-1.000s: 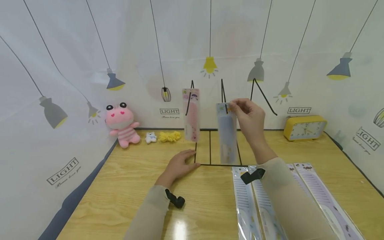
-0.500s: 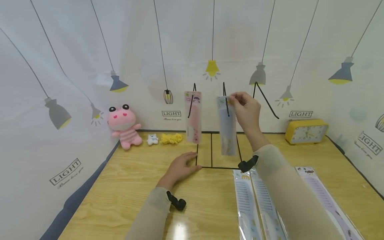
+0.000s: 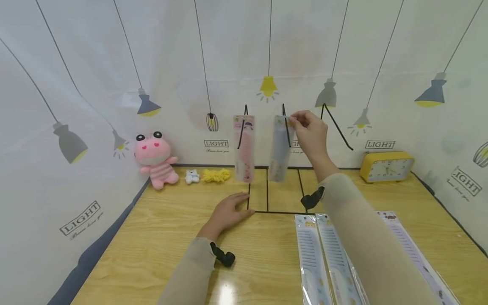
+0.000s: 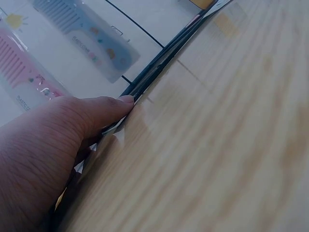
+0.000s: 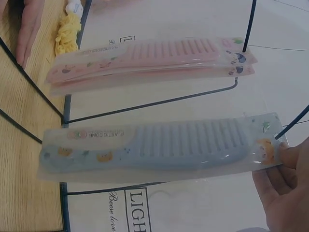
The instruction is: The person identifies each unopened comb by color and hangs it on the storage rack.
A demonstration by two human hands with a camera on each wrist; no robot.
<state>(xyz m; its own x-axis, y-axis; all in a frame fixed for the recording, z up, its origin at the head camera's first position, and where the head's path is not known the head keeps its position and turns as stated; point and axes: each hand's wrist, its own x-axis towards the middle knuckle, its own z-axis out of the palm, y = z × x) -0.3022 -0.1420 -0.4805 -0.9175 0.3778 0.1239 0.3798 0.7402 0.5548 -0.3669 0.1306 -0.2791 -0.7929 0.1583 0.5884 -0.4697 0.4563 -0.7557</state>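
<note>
A black wire rack (image 3: pixel 267 211) stands at the back of the wooden table. A pink packaged comb (image 3: pixel 244 148) hangs on its left hook. My right hand (image 3: pixel 295 123) pinches the top of a blue packaged comb (image 3: pixel 279 148) at the middle hook (image 3: pixel 284 116). In the right wrist view the blue comb (image 5: pixel 159 147) hangs below the pink comb (image 5: pixel 154 58), with my fingers (image 5: pixel 285 188) on its top corner beside the hook wire (image 5: pixel 294 123). My left hand (image 3: pixel 228 209) lies flat on the table and presses the rack's base wire (image 4: pixel 154 72).
Several packaged combs (image 3: pixel 316 258) lie on the table at the front right. A pink plush toy (image 3: pixel 156 159), a small white bear (image 3: pixel 192 175) and yellow yarn (image 3: pixel 216 174) sit at the back left, a yellow alarm clock (image 3: pixel 386 164) at the back right. The right hook (image 3: pixel 335 123) is bare.
My right hand has raised the blue comb and shifted it slightly left, up to the middle hook; its lower end now swings left. The left hand has stayed on the rack's base.
</note>
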